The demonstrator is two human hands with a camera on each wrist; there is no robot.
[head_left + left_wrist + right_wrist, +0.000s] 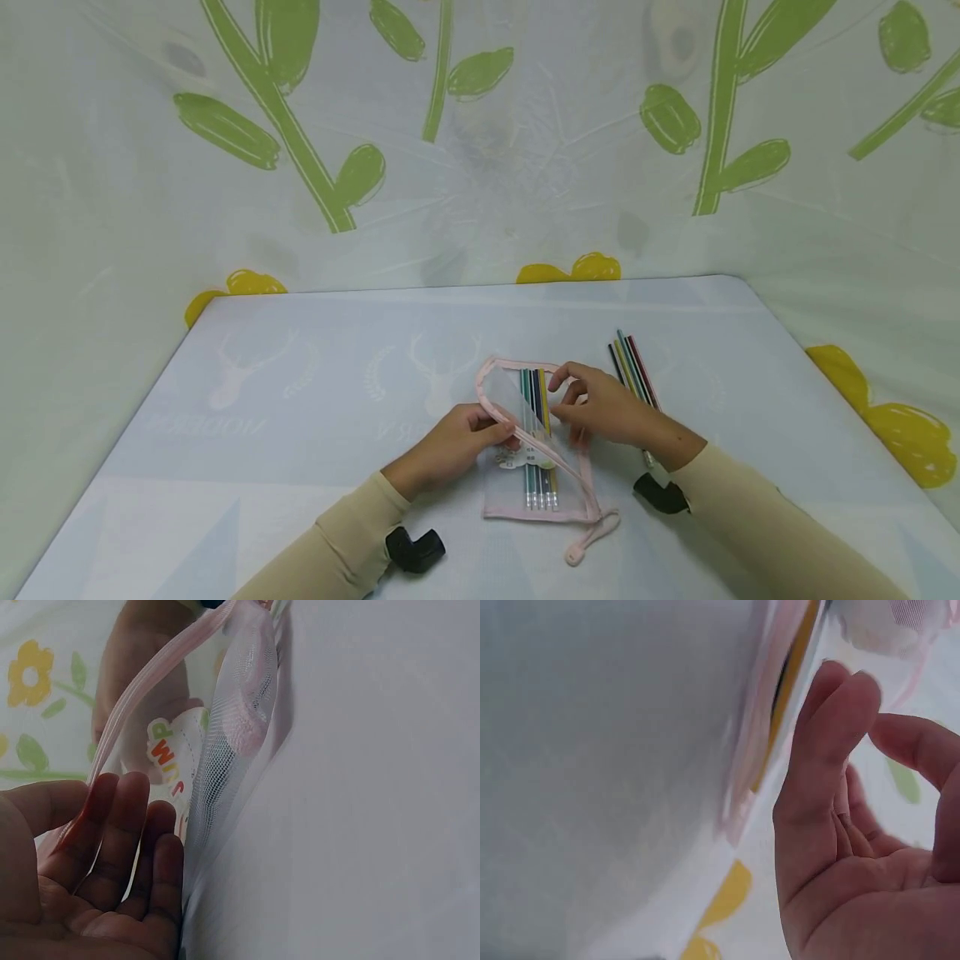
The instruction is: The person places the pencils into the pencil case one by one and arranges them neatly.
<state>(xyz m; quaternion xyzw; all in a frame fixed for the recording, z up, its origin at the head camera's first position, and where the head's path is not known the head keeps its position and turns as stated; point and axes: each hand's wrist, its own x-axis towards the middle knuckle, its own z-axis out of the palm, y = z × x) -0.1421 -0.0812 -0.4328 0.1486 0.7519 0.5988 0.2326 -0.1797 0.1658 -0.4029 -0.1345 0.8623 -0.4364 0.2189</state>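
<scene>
A clear mesh pouch with pink trim [501,497] lies on the table, its flap lifted diagonally. Several pencils [542,482] lie side by side inside it, silver ends toward me. My left hand [468,442] pinches the pink trim [142,679] of the flap between thumb and forefinger. Beside the pouch's upper right side is my right hand [603,407], fingers bent and nothing visible between them. In the right wrist view, a yellow pencil [786,705] shows along the pouch edge beside that hand's fingers [840,712]. Printed letters mark the pouch's label [166,754].
More pencils [636,371] lie to the right, partly hidden behind my right forearm. A pink zip pull [576,553] hangs from the pouch's near right corner. Black bands [415,550] sit at both wrists. A patterned curtain [510,183] stands behind the pale table [315,350].
</scene>
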